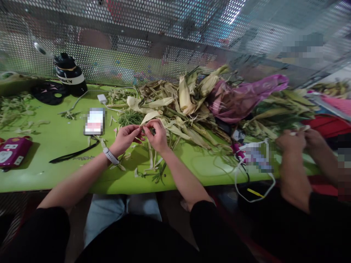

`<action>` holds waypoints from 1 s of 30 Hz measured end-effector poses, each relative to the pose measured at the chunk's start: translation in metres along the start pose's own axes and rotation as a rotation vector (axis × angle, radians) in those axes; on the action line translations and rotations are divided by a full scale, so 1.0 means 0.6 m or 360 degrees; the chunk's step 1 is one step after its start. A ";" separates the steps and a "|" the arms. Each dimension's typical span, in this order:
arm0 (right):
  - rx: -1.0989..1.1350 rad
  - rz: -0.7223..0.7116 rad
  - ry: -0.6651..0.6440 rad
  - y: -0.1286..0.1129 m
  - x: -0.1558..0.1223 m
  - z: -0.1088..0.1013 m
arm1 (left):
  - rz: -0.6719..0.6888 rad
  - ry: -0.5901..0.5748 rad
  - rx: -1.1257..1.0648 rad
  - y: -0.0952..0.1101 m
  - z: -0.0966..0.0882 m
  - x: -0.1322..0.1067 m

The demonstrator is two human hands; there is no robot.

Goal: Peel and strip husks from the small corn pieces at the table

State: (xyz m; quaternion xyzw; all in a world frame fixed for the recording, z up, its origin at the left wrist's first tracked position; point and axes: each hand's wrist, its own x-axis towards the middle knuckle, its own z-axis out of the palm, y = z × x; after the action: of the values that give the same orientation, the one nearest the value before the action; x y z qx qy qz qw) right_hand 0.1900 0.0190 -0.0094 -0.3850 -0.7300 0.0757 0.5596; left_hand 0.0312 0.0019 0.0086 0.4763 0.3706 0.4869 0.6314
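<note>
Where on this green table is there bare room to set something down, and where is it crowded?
Bare: between the pink device and the black strap; the front strip between the right hand and the white cable. Crowded: the husk pile and pink bag beyond the left hand; both hands pinch a husk strip.

A green table (49,175) stands before a perforated metal wall (137,40).

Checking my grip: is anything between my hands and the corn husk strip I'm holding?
Nothing visible. The left hand and right hand both pinch the corn husk strip directly; the husk pile lies behind it.
</note>
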 end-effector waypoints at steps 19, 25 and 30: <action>-0.0059 -0.0286 -0.0082 0.010 0.001 -0.005 | -0.0269 0.0049 -0.0401 -0.003 -0.006 0.005; -0.0106 -0.0182 -0.0090 0.007 -0.002 -0.003 | -0.0225 0.0056 -0.0290 0.004 0.003 -0.005; -0.0100 -0.0103 -0.0057 0.000 -0.003 -0.001 | -0.0063 0.0015 -0.0104 0.003 0.005 -0.010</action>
State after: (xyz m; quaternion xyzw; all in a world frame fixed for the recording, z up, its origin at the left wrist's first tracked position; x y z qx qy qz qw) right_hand 0.1905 0.0178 -0.0105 -0.3772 -0.7540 0.0415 0.5362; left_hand 0.0322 -0.0043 0.0113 0.4458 0.3667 0.4885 0.6544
